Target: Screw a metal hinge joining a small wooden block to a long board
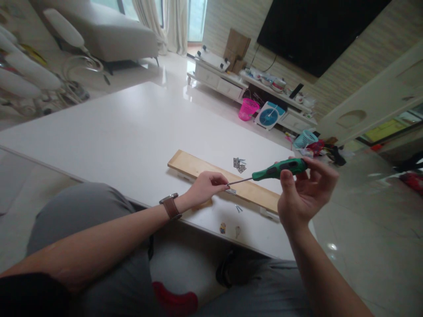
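At the bench's [115, 127] near edge, right grip [306, 193] has the green-and-black screwdriver [280, 169] by the rear of its handle, fingers loosely curled round it. Left grip [211, 187] has thumb and fingertips together at the shaft's tip; can't tell if a screw is pinched there. Metal hinge piece [232, 191] sits at the near edge of the pale wooden board [198, 165], just under those fingertips.

Handling, my read: driver light, rigid, handle likely grippy; take it by the fat part, steady the shaft near the tip. Board stiff, moderate weight, edges not slippery; hold it flat by the long edges. White bench top looks slick, so it could slide.

Loose screws [238, 208] near side of board, loose hinges [239, 165] far side: small, hard, easy to scatter; pick up with fingertips. Cartoon figure [223, 228] lies nearer the bench edge.
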Tool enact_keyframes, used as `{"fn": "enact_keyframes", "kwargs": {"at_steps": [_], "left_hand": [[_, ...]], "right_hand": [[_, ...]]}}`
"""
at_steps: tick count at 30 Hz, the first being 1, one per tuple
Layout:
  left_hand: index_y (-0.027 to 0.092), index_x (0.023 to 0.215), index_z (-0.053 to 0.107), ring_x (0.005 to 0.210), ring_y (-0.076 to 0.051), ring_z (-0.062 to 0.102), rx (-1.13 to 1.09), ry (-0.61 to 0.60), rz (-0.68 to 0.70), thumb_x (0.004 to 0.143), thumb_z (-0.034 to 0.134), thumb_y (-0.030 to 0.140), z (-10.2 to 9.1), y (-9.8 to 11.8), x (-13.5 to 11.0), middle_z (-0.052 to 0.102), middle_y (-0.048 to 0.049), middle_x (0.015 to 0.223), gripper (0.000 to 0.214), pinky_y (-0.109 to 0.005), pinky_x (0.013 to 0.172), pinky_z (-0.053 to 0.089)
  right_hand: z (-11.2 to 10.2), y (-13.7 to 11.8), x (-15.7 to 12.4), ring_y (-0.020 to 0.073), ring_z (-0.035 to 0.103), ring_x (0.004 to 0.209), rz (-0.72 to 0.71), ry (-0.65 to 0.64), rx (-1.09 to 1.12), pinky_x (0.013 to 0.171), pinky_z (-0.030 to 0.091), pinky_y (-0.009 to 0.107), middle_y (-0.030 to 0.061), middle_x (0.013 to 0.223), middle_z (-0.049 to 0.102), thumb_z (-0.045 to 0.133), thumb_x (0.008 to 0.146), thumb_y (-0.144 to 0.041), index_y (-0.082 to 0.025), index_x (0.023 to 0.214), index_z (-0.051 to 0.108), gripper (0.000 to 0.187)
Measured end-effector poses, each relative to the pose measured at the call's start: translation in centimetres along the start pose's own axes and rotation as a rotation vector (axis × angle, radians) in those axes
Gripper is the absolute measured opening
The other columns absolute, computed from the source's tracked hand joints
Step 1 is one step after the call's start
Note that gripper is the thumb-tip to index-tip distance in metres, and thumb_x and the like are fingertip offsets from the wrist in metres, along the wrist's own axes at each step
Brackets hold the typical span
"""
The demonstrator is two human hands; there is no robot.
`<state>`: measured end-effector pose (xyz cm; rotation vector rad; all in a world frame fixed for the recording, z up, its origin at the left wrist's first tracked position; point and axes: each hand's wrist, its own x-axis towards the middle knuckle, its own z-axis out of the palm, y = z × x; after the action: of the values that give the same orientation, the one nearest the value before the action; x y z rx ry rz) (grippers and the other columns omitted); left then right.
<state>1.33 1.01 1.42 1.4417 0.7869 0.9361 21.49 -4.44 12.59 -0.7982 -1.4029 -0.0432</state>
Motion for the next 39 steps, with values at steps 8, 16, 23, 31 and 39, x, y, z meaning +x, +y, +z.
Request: {"fn": "enact_keyframes", "kwargs": {"at_steps": [8,16,23,31,39], "left_hand": [[0.016,0.085,0.082,0.079,-0.015,0.073,0.028,0.026,0.035,0.086,0.082,0.021,-0.1,-0.6,0.0,0.083,-0.0046,0.085,0.005,-0.026,0.077,0.056],[0.017,0.095,0.082,0.089,-0.018,0.08,0.101,0.055,0.062,0.089,0.078,0.017,0.1,-0.2,0.1,0.086,-0.0062,0.097,0.007,-0.031,0.087,0.064],[0.019,0.098,0.08,0.093,-0.019,0.08,0.332,0.115,0.103,0.084,0.07,0.004,-0.1,-1.1,0.2,0.086,-0.0046,0.099,0.022,-0.031,0.088,0.065],[0.018,0.096,0.08,0.111,-0.026,0.075,0.724,-0.125,0.249,0.087,0.063,0.003,0.0,-1.3,-0.5,0.082,-0.0092,0.113,0.025,-0.041,0.104,0.06],[0.018,0.095,0.079,0.112,-0.028,0.073,0.799,-0.167,0.268,0.09,0.062,0.007,-0.2,-1.1,-0.5,0.081,-0.0101,0.113,0.021,-0.042,0.104,0.058]], "right_hand": [[0.0,0.0,-0.7,0.0244,0.08,0.118,0.14,-0.117,0.008,0.073,0.074,0.032,0.0036,0.127,0.073,0.085,0.089,-0.017,-0.037,0.139,0.066,0.057],[-0.2,0.2,-0.7,0.0213,0.08,0.108,0.169,-0.059,-0.01,0.068,0.073,0.029,0.0003,0.123,0.072,0.089,0.085,-0.018,-0.039,0.134,0.07,0.057],[-0.5,0.6,-1.1,0.0192,0.079,0.105,0.215,-0.081,-0.069,0.065,0.068,0.024,0.0013,0.127,0.071,0.089,0.087,-0.022,-0.04,0.136,0.069,0.056],[-0.6,1.3,-1.6,0.0196,0.078,0.108,0.251,-0.141,-0.113,0.074,0.071,0.028,0.0029,0.129,0.069,0.087,0.09,-0.03,-0.039,0.137,0.066,0.052],[-0.5,1.6,-2.0,0.021,0.077,0.108,0.249,-0.188,-0.14,0.081,0.073,0.034,0.005,0.132,0.068,0.084,0.092,-0.031,-0.038,0.137,0.064,0.05]]}}
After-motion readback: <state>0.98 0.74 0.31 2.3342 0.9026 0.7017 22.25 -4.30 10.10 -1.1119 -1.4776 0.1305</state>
